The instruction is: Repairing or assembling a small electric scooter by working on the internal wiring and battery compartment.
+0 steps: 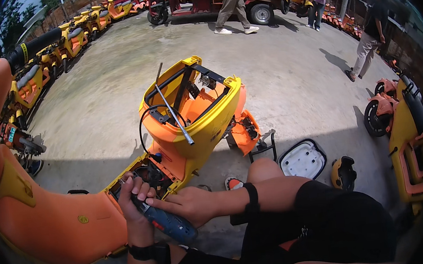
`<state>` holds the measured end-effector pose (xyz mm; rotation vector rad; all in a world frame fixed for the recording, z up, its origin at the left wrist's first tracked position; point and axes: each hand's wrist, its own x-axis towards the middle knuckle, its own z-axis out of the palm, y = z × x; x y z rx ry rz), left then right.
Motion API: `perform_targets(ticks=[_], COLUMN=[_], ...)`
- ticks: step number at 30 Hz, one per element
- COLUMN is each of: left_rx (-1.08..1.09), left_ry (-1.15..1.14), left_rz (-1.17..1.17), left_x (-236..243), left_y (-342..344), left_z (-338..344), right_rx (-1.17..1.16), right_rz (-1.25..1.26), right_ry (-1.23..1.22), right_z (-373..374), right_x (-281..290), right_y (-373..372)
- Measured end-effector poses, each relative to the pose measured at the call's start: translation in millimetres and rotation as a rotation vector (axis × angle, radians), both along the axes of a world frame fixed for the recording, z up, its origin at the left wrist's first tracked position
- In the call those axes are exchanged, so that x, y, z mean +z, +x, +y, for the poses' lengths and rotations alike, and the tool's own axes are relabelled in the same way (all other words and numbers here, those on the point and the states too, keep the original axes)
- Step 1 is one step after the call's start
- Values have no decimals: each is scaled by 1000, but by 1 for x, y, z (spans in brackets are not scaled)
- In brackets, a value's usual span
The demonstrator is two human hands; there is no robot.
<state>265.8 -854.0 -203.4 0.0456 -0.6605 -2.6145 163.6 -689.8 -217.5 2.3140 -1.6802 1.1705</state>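
- While the left hand (pixel 136 189) is wrapped around the front end of a blue power driver (pixel 172 223), the right hand (pixel 191 205) lies against its side, index finger stretched along it; whether that hand bears any grip, I cannot tell.
- Just beyond the fingers lies the open floorboard compartment (pixel 160 176) of an orange-and-yellow scooter (pixel 168 141), which stretches from left of the hands to ahead of them.
- Judging by this, the step in hand is readying the driver for fasteners at that compartment; the bit is hidden, so tightening or loosening stays unclear.
- The next move seems to call for a firm handle grip and the tip squared to a screw.
- Farther ahead of the hands, a long socket wrench (pixel 172 113) rests across the scooter's seat opening.
- Well to their right, an upturned seat (pixel 302 161) lies on the concrete.
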Motion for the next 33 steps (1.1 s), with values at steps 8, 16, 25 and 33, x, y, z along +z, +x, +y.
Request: perform_targets(ticks=[8, 16, 25, 33], left_rx=[-7, -13, -2, -4], left_ry=[-11, -26, -32, -30], left_rz=[58, 63, 52, 44], left_x=[2, 2, 3, 1], left_y=[2, 2, 1, 2], left_z=[1, 1, 2, 1], right_rx=[8, 10, 3, 5], right_rz=[23, 43, 43, 35], right_ry=[-32, -57, -74, -4], right_z=[-1, -3, -2, 2], right_x=[-1, -4, -1, 1], right_y=[-1, -1, 0, 1])
